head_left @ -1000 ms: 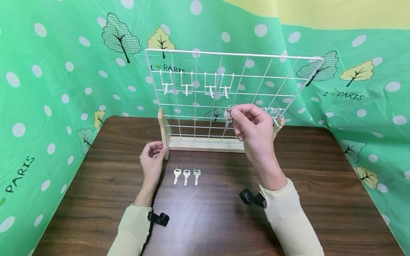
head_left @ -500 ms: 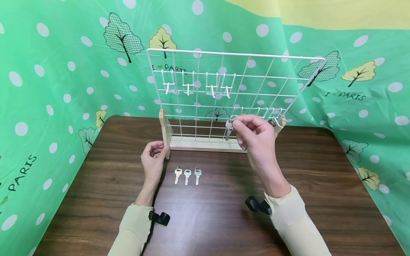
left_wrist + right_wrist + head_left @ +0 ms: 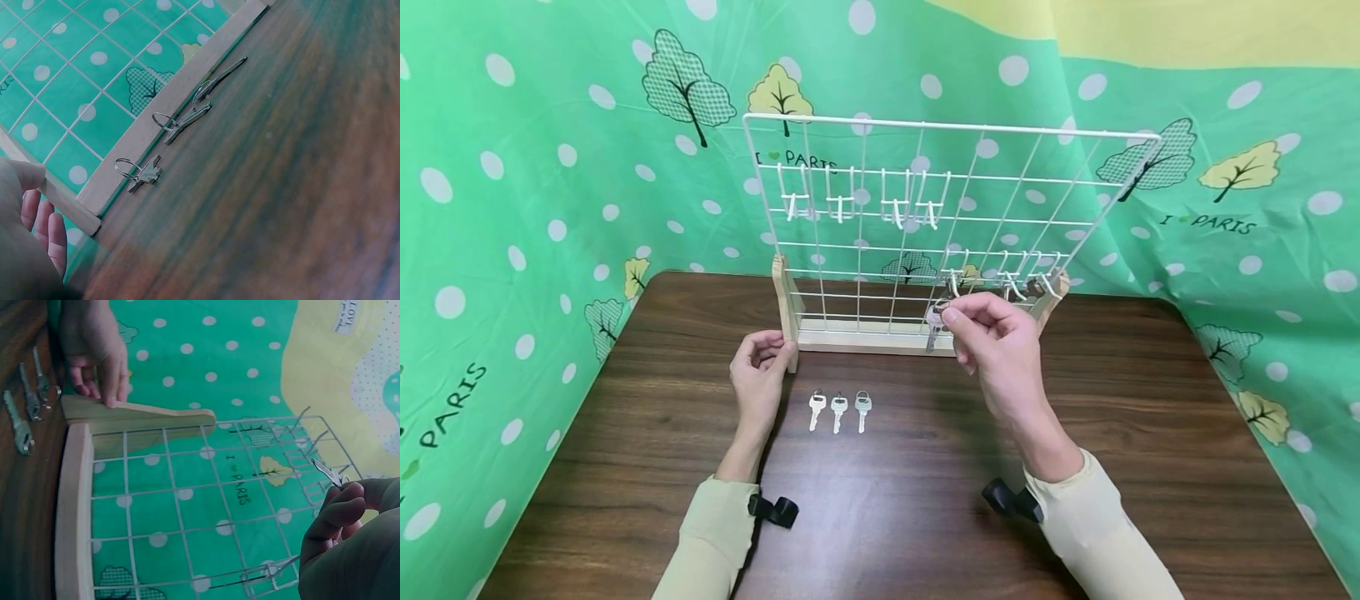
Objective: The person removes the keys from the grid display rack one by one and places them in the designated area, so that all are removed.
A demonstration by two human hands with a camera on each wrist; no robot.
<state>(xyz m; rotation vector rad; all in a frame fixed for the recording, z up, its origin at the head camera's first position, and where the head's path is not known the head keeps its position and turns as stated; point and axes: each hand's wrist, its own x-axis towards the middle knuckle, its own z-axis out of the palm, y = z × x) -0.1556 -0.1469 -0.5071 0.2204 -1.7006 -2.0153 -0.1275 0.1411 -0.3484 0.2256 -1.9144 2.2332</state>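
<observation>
A metal key on a small ring is pinched between thumb and index finger of my right hand, in front of the lower part of a white wire grid rack. In the right wrist view the key juts out from the fingertips. My left hand pinches the wooden side support of the rack at its lower left. Three more keys lie in a row on the table: left, middle and right; rings show on at least two.
Several white hooks hang on the grid's upper left. More hooks sit low at the right, with dark metal bits on some, partly hidden by my right hand. The rack's wooden base bar rests on the brown table. Green dotted cloth hangs behind.
My right hand has moved down with the key, uncovering the low right hooks behind it. My left hand stays on the support; the three table keys lie as before.
</observation>
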